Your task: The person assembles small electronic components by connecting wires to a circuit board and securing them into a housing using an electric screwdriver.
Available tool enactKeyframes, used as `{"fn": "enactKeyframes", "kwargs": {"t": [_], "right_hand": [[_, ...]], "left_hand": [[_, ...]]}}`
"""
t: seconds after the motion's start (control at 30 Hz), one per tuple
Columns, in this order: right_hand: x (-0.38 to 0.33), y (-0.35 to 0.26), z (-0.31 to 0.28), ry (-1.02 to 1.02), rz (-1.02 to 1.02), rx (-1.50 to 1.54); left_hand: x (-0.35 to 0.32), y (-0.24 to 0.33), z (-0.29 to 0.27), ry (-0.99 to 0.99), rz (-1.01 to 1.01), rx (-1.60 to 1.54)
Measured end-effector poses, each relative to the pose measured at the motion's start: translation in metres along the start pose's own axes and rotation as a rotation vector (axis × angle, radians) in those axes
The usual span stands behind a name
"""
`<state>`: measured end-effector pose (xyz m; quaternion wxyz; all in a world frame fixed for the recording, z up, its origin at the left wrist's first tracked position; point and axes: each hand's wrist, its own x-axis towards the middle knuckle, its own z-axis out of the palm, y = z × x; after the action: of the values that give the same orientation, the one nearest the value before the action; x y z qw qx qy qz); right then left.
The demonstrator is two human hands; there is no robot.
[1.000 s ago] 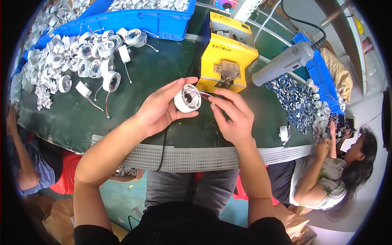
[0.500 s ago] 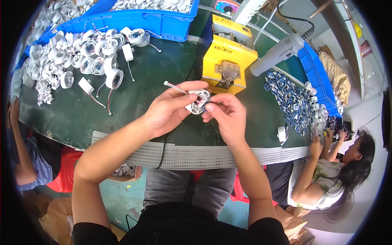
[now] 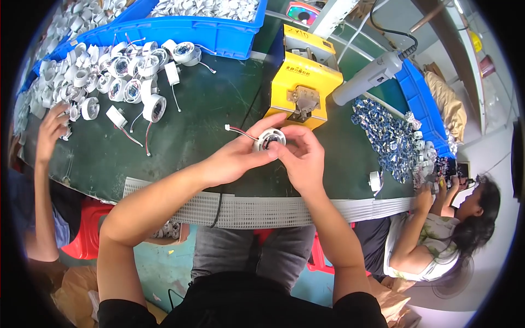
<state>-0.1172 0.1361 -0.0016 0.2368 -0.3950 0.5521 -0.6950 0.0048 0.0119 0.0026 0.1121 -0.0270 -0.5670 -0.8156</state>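
A small white round lamp housing (image 3: 269, 139) with a short red and white wire tail is held between both hands above the green table (image 3: 202, 115). My left hand (image 3: 238, 156) grips it from the left and below. Fingers of my right hand (image 3: 301, 156) pinch its right side. Just behind the hands stands a yellow box-shaped machine (image 3: 307, 82).
A heap of white housings (image 3: 117, 76) with wires lies at the far left, beside blue bins (image 3: 208, 30). A grey handheld tool (image 3: 369, 76) and a pile of small metal clips (image 3: 391, 136) are at the right. Another person's hand (image 3: 52, 126) reaches in left; a seated person (image 3: 437, 229) works right.
Both hands have turned the housing over, so its wire tail now points left. The hands shifted slightly nearer the yellow machine.
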Motion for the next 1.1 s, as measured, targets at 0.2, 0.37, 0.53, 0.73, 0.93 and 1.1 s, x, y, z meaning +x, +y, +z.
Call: {"fn": "enactKeyframes", "kwargs": {"t": [0.2, 0.37, 0.53, 0.73, 0.93, 1.1], "right_hand": [[0.003, 0.003, -0.014, 0.109, 0.033, -0.199], [0.062, -0.033, -0.062, 0.659, -0.428, -0.69], [0.095, -0.042, -0.078, 0.461, -0.506, -0.587], [0.098, -0.076, -0.007, 0.449, -0.422, 0.016], [0.105, -0.051, 0.008, 0.395, -0.494, -0.222], [0.091, -0.048, 0.009, 0.388, -0.449, -0.137]], "left_hand": [[0.001, 0.002, -0.011, 0.153, -0.177, 0.17], [0.001, 0.002, -0.013, 0.184, -0.284, 0.096], [0.002, 0.004, -0.013, 0.165, -0.376, 0.114], [0.003, 0.004, -0.014, 0.16, -0.427, 0.181], [0.002, 0.003, -0.012, 0.209, -0.44, 0.202], [-0.001, 0.002, -0.011, 0.276, -0.433, 0.134]]}}
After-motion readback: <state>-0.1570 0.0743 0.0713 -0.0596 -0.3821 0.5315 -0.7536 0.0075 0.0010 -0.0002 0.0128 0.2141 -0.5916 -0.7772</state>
